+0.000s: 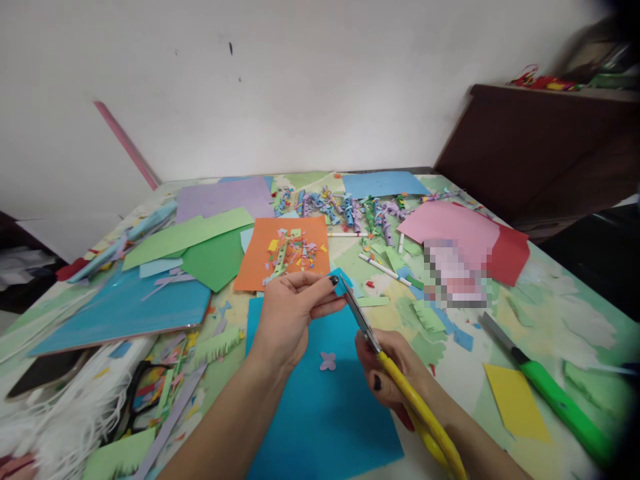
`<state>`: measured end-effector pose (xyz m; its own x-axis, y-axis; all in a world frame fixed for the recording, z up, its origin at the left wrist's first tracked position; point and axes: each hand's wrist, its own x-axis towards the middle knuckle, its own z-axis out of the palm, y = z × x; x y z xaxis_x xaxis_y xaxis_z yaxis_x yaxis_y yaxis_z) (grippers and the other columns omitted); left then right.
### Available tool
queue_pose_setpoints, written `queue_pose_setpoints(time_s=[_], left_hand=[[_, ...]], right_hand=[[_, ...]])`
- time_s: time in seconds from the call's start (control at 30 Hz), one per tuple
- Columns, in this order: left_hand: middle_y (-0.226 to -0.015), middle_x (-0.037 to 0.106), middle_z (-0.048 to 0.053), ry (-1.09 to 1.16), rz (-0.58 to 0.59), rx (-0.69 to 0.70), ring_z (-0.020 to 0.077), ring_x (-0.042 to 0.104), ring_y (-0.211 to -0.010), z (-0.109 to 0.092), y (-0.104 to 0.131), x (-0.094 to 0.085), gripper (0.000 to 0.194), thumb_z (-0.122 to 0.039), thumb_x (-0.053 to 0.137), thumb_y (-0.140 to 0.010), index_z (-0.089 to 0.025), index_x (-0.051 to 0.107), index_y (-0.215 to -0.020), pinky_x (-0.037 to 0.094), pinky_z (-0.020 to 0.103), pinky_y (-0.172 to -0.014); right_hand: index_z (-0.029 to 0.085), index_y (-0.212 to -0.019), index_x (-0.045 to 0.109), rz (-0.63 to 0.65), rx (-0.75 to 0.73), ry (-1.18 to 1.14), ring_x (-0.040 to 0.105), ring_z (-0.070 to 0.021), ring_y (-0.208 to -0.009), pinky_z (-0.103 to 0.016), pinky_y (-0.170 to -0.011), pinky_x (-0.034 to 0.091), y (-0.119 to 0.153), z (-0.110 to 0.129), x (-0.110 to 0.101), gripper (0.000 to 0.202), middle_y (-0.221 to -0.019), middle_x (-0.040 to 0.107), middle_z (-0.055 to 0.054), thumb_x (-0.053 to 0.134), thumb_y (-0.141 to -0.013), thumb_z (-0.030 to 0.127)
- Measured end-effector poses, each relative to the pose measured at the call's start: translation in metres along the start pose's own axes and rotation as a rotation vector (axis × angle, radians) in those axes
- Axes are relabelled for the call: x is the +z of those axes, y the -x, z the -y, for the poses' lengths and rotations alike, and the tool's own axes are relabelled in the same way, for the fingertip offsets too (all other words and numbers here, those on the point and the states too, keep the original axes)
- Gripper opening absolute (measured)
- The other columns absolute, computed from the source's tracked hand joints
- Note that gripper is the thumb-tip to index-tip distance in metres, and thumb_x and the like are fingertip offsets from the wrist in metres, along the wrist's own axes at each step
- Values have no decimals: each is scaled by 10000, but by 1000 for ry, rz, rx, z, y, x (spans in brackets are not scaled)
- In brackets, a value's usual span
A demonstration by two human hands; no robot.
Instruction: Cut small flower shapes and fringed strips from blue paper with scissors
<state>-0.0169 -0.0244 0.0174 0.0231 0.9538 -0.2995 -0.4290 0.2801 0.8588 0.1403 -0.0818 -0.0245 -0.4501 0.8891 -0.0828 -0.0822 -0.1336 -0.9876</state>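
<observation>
My left hand (pixel 295 310) pinches a small piece of blue paper (pixel 342 279) between thumb and fingers above the middle of the table. Yellow-handled scissors (pixel 383 360) are in my right hand (pixel 395 367), their blades pointing up and left so that the tips meet the blue piece. How far the blades are parted I cannot tell. Below both hands lies a blue paper sheet (pixel 320 413), with a small lilac butterfly-shaped cutout (pixel 328 361) on it. Just beyond my left hand is an orange sheet (pixel 250 260) bearing many coloured paper scraps.
Green lighter-like tool (pixel 560 400) and yellow paper (pixel 517 403) lie at right, near pink paper (pixel 450 223). Rolled paper pieces (pixel 353 212) line the back before the wall. White yarn (pixel 65 413), black-framed glasses (pixel 133 393) and a blue sheet (pixel 135 307) crowd the left.
</observation>
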Motion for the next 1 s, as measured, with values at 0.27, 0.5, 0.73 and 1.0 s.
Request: queue_pose_setpoints(time_s=[0.27, 0.5, 0.73, 1.0], left_hand=[[-626, 693, 45, -9, 8, 1, 200, 698, -643, -1, 0, -1, 167, -203, 796, -586, -106, 661, -608, 580, 282, -628], [-625, 693, 41, 4, 3, -1, 195, 694, -632, 0, 1, 0, 159, -189, 791, -590, -106, 656, -605, 582, 288, -621], [-629, 691, 45, -1, 2, -1, 202, 697, -646, 0, -1, 0, 172, -199, 795, -584, -106, 653, -613, 579, 293, -632], [-627, 691, 40, -1, 11, -1, 211, 703, -660, -2, 0, -1, 170, -201, 797, -579, -109, 657, -610, 578, 291, -634]], right_hand=[[217, -644, 347, -6, 9, -51, 228, -50, -387, -193, -336, 157, 1, -4, 1, 451, -506, 297, 91, 676, -709, 520], [212, -657, 354, 37, -47, -77, 209, -47, -405, -183, -339, 169, -2, -10, -1, 400, -529, 282, 93, 675, -739, 437], [213, -649, 350, 21, -41, -42, 188, -47, -410, -189, -342, 166, -2, -9, -2, 396, -546, 261, 92, 672, -734, 428], [213, -643, 353, 9, -17, -35, 204, -52, -420, -197, -354, 159, -1, -8, -2, 435, -550, 257, 88, 696, -714, 469]])
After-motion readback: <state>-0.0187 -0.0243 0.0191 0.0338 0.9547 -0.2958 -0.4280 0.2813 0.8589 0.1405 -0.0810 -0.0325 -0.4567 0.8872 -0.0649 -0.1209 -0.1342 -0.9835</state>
